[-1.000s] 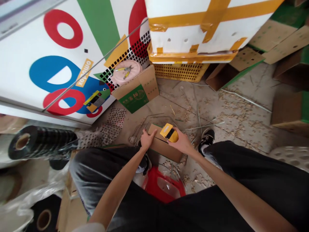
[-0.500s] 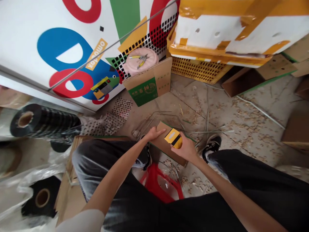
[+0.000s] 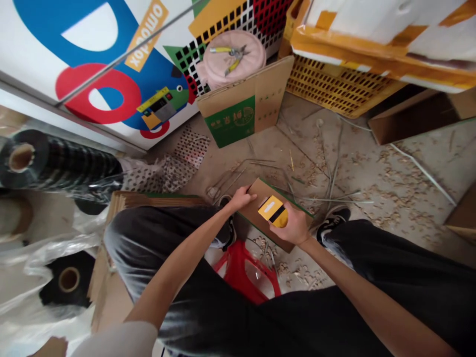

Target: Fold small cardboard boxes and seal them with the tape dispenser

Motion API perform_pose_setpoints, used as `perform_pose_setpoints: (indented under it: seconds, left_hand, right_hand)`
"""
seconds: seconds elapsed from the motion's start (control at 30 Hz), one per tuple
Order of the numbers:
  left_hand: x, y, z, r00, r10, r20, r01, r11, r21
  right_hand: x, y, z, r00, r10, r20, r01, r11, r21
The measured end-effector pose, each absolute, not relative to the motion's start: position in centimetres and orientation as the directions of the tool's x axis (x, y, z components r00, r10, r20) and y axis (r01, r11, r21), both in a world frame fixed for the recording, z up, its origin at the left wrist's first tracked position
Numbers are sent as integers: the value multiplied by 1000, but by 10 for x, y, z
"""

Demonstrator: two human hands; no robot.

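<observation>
A flat piece of brown cardboard (image 3: 259, 190) with green edges lies tilted between my lower legs. My left hand (image 3: 241, 198) grips its left edge, with the thumb on the upper face and the other fingers partly hidden. My right hand (image 3: 295, 225) is wrapped around a yellow block-shaped tool (image 3: 274, 210) with a black band and a pale mark on top. That tool is held over the middle of the cardboard; whether it touches the surface I cannot tell. Beneath my legs is a red plastic stool (image 3: 238, 265).
Ahead stands an upright carton panel (image 3: 266, 101), behind it a pink round seat (image 3: 230, 64) carrying yellow-handled pliers (image 3: 232, 57). A yellow crate (image 3: 334, 91) sits back right. Folded cardboard (image 3: 107, 292) and black film rolls (image 3: 70, 161) are at left. Staples and straps litter the floor.
The camera view has tilted down and come closer. My left index finger, stretched across the cardboard before, is now drawn back to its edge. The right hand still holds the yellow tool.
</observation>
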State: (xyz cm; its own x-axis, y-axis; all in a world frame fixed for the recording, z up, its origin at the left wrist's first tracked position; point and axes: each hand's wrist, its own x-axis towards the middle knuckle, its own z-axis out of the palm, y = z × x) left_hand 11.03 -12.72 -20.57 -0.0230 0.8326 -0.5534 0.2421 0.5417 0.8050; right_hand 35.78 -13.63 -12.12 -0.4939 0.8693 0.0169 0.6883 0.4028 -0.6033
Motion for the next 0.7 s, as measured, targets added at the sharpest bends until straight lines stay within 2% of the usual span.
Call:
perform_pose_setpoints:
  seconds: [0.1, 0.23, 0.33, 0.47, 0.7]
  left_hand:
    - [112, -127, -204, -1, 830, -557, 347, 523, 778]
    - [115, -131, -199, -7, 852, -524, 398, 483, 780]
    - [117, -131, -196, -38, 862, -506, 443, 468, 764]
    - [121, -130, -193, -91, 851, -517, 413, 505, 758]
    - [126, -130, -185, -152, 823, -548, 367, 561, 742]
  right_hand:
    - [358, -137, -121, -484, 874, 39, 698, 412, -586]
    - [358, -137, -121, -481, 874, 70, 691, 427, -583]
    - [358, -136, -119, -459, 888, 30, 712, 388, -585]
    - [364, -137, -117, -428, 903, -45, 736, 319, -597]
    - [369, -138, -122, -421, 906, -38, 735, 316, -599]
